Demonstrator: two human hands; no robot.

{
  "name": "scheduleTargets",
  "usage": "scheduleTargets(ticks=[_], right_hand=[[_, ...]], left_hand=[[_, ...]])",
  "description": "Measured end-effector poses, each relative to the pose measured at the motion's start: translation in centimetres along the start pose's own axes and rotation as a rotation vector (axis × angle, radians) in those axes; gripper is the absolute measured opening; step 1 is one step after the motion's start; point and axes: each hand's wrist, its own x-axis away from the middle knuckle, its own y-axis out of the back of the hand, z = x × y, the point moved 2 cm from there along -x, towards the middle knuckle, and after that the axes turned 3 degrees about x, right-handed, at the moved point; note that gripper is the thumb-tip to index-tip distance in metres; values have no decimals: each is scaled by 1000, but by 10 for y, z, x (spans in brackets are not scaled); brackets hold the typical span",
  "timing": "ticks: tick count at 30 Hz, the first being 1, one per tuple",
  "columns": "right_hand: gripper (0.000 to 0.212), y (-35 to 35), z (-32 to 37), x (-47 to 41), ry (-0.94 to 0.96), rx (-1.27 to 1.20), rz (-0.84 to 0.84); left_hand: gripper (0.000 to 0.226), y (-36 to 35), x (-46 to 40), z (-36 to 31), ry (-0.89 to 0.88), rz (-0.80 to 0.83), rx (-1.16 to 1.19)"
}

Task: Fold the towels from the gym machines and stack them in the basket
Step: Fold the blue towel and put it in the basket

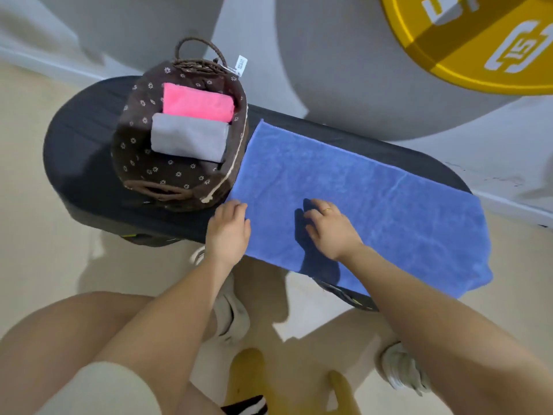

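A blue towel [374, 199] lies spread flat along a black padded bench [77, 157], its right end hanging over the near edge. My left hand [229, 229] grips the towel's near left corner, fingers curled over the edge. My right hand [329, 226] rests on the towel a little to the right, fingers bent with the tips pressing into the cloth. To the left on the bench stands a brown flower-print basket [140, 172] with a folded pink towel [197, 103] and a folded grey towel [188, 137] inside.
A yellow weight plate [478, 40] hangs at the upper right above the bench. Grey rounded machine parts [344, 70] stand behind the bench. My knees and white shoes [232, 313] are on the beige floor below the bench.
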Motion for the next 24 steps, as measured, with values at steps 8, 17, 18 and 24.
scheduleTargets(ticks=[8,17,18,24], right_hand=[[42,-1,63,13,42,23,102],[37,-6,33,37,-53,-142,40],[35,-6,24,42,-76,-170,12],[26,-1,-42,97,-344,-451,-273]], left_hand=[[40,7,39,45,497,38,280],[32,-1,19,10,437,91,295],[28,-2,20,-3,349,71,322],[17,-17,34,-110,-30,168,392]])
